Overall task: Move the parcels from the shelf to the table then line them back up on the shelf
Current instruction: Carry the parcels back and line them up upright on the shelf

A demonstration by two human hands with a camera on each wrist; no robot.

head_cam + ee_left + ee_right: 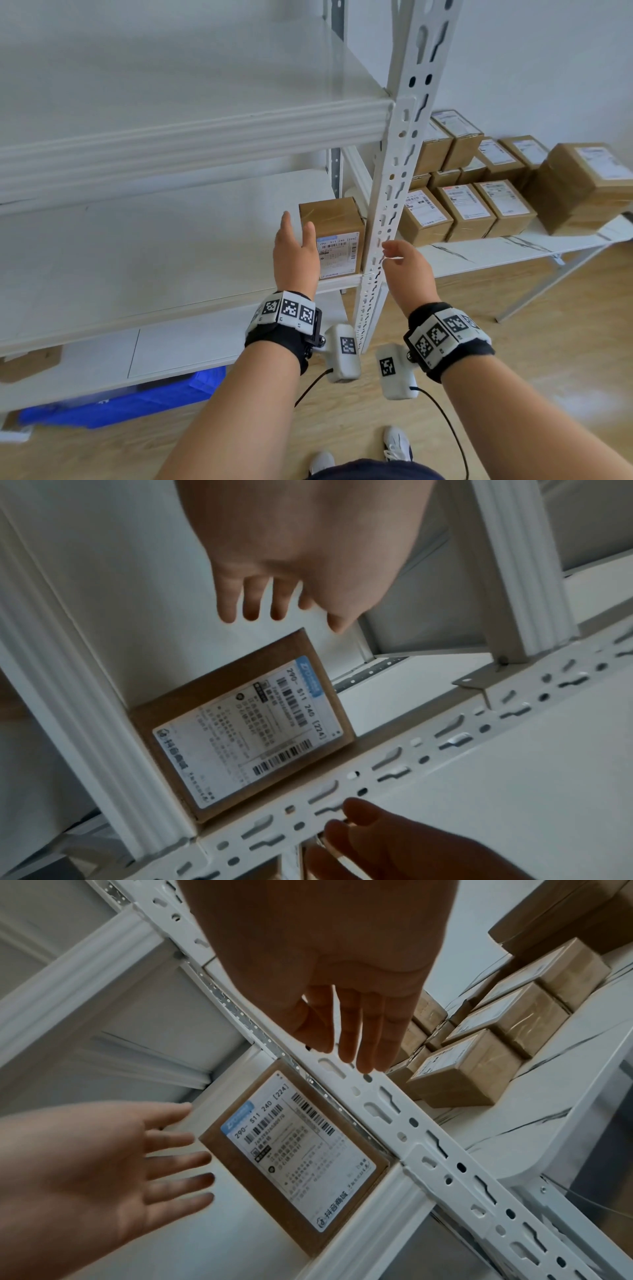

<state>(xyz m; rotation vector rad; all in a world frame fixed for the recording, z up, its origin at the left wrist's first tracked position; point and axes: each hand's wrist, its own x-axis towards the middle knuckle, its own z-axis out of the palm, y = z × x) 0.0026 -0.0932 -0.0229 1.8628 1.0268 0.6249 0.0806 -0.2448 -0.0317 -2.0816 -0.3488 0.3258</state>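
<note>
Upright (387,212) between parcel (337,236) and right hand (407,263)

Below my fingers (286,219) I see a wooden floor (513,377) running under everything. A blue bin (137,401) sits low and left of my fingers, tucked under the bottom board. Near it, further left, a brown cardboard piece (30,365) lies flat. A black cable (442,418) trails down toward white sneakers (397,445). Past my fingers stands a pale wall (548,51).

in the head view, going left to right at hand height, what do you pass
left hand → parcel on the shelf → white slotted upright → right hand → row of parcels on the table → big parcel
</note>
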